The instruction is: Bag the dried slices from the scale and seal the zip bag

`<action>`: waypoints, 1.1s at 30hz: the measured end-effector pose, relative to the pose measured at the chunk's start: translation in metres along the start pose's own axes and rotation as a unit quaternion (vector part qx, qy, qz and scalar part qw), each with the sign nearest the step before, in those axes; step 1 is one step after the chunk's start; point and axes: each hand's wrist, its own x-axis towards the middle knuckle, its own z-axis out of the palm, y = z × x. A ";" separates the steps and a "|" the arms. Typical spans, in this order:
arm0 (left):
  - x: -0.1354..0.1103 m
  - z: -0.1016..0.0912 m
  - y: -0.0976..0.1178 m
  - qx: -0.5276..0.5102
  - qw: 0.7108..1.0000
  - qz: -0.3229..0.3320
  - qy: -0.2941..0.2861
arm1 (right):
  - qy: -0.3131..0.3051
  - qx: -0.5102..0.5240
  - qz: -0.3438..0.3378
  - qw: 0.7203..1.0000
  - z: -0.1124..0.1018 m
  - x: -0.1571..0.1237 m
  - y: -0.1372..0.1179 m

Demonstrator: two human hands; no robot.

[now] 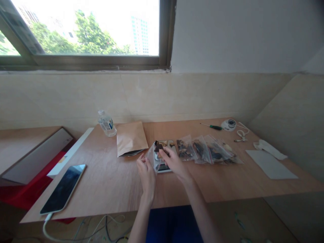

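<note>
A small digital scale (163, 166) sits on the wooden table (106, 182) with dark dried pieces on its pan. My right hand (174, 162) reaches over the scale, its fingers pinched on a dark dried piece (159, 147). Just left of the scale, my left hand (146, 173) holds the edge of a clear plastic bag (151, 156), fingers closed on it. Several filled clear bags (206, 150) of dark pieces lie in a row to the right of the scale.
A brown paper pouch (131, 137) and a water bottle (106, 123) stand behind. A phone (63, 187) lies at the front left with a cable. A screwdriver (212, 126), a round white device (229, 124) and white paper (270, 164) are on the right.
</note>
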 end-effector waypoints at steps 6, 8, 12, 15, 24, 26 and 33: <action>-0.015 0.001 0.016 -0.077 0.996 -0.048 0.008 | 0.022 -0.204 0.006 0.979 0.023 0.008 0.003; -0.019 0.002 0.018 -0.091 0.994 -0.063 0.009 | 0.043 -0.221 -0.003 0.974 0.030 0.009 0.000; -0.016 -0.003 0.015 -0.103 0.986 -0.127 0.029 | 0.035 -0.177 -0.054 0.982 0.032 0.007 -0.006; -0.008 -0.011 0.009 -0.103 0.979 -0.169 0.059 | 0.105 -0.208 -0.097 0.968 0.017 0.014 0.007; -0.002 -0.015 -0.002 -0.185 0.963 -0.184 0.066 | 0.056 -0.465 -0.084 0.879 -0.022 0.062 0.086; -0.003 -0.014 -0.002 -0.195 0.961 -0.183 0.067 | 0.054 -0.460 -0.110 0.879 -0.027 0.064 0.094; -0.004 -0.012 -0.003 -0.192 0.963 -0.181 0.047 | 0.077 -0.437 -0.153 0.883 -0.041 0.054 0.104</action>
